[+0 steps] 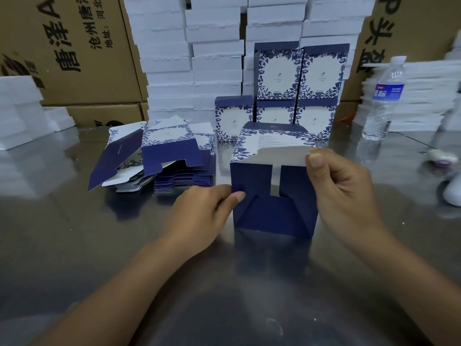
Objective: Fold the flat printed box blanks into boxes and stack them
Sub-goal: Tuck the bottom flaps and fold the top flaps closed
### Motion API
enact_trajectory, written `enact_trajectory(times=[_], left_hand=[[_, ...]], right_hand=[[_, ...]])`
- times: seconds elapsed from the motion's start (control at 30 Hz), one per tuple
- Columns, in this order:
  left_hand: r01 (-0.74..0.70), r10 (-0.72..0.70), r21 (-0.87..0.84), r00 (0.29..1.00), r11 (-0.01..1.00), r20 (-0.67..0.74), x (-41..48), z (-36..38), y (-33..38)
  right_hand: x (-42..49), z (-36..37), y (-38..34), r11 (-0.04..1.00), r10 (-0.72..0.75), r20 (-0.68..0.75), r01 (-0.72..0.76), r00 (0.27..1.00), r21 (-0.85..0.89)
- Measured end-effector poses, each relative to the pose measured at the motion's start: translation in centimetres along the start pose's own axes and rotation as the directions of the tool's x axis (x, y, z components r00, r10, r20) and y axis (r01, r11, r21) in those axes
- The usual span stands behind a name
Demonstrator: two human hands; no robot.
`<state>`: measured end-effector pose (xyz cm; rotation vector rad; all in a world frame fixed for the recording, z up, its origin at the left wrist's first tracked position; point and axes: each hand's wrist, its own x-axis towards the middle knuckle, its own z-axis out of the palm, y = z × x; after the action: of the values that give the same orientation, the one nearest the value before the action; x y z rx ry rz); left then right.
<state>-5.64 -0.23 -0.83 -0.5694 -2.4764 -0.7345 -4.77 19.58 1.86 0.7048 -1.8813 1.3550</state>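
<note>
Half-folded box [272, 216] stands on desk [87, 245]. Grip of left hand [207, 211] pinches its left edge; grip of right hand [341, 188] pinches the white flap [282, 156].

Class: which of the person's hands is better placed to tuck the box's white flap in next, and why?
Probably the right. The right hand pinches the white flap at its corner; the left hand grips the box at its lower left edge, steadying it.

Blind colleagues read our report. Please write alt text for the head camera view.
A left hand and right hand hold a half-folded navy floral box on a shiny table, the right pinching its white flap. Flat blanks lie left; finished boxes stand stacked behind.
</note>
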Motion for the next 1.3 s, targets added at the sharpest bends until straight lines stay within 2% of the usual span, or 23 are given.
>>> enact_trajectory(times=[0.2, 0.37, 0.53, 0.67, 0.87, 1.1, 1.3], left_hand=[[0.018, -0.017, 0.028, 1.000, 0.999, -0.026, 0.1, 0.3, 0.3], [0.052, -0.051, -0.012, 0.997, 0.999, 0.062, 0.2, 0.0, 0.0], [0.104, -0.126, 0.129, 0.976, 0.986, 0.175, 0.0, -0.1, -0.2], [0.044, -0.073, 0.175, 0.984, 0.984, 0.160, 0.0, 0.1, 0.0], [0.046, -0.072, 0.167, 0.986, 0.985, 0.150, 0.1, 0.3, 0.0], [0.113, -0.117, 0.032, 0.959, 0.993, 0.259, 0.0, 0.5, -1.0], [0.098, -0.098, 0.009, 0.971, 0.995, 0.217, 0.0, 0.8, -1.1]], right_hand=[[0.0, 0.0, 0.3, 0.999, 0.017, -0.015, -0.017, 1.000, 0.041], [0.2, -0.1, 0.4, 1.000, 0.010, -0.019, -0.010, 1.000, 0.021], [0.2, -0.1, 0.4, 1.000, 0.006, -0.026, -0.005, 1.000, 0.020], [0.1, 0.0, 0.4, 1.000, -0.008, -0.021, 0.008, 1.000, 0.011], [0.2, 0.0, 0.5, 0.999, 0.009, -0.015, -0.009, 1.000, 0.038], [0.3, -0.1, 0.6, 0.999, 0.016, -0.022, -0.015, 1.000, 0.039], [0.2, 0.0, 0.6, 0.999, 0.006, -0.014, -0.005, 1.000, 0.035]])
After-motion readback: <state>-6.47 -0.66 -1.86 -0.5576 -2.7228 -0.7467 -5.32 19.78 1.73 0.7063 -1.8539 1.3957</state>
